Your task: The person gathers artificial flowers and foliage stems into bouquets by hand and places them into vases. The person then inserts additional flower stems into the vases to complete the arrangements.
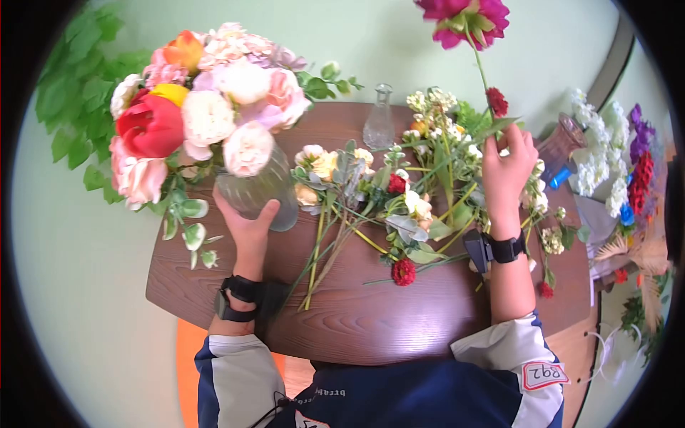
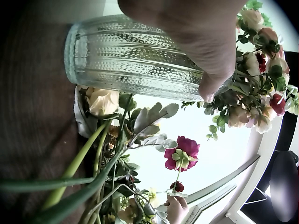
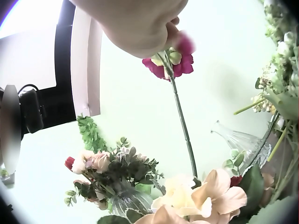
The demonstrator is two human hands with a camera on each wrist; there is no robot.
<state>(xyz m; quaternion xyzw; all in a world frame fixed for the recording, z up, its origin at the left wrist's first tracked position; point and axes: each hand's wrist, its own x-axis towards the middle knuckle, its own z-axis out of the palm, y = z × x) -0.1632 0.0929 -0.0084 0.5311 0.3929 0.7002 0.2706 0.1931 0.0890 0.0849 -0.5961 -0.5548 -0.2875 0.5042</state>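
Note:
A ribbed glass vase (image 1: 265, 187) (image 2: 126, 53) full of pink, white, red and orange flowers (image 1: 207, 118) stands on the table's left side. The left hand (image 1: 246, 227) (image 2: 191, 37) grips the vase around its side, the thumb at its right. Raised at the right, the right hand (image 1: 509, 171) (image 3: 140, 28) pinches a green stem (image 3: 181, 116) carrying a magenta bloom (image 1: 465, 21) (image 2: 182, 154) at its top and a small red flower (image 1: 497, 102) lower down. The bloom is held above the loose flowers, apart from the vase.
Loose cream, white and red flowers (image 1: 404, 272) with long stems lie across the middle of the brown table (image 1: 371, 324). A small clear glass bottle (image 1: 379, 125) stands at the back. At the right are a pinkish vase (image 1: 561, 141) and white, purple and red flowers (image 1: 640, 178).

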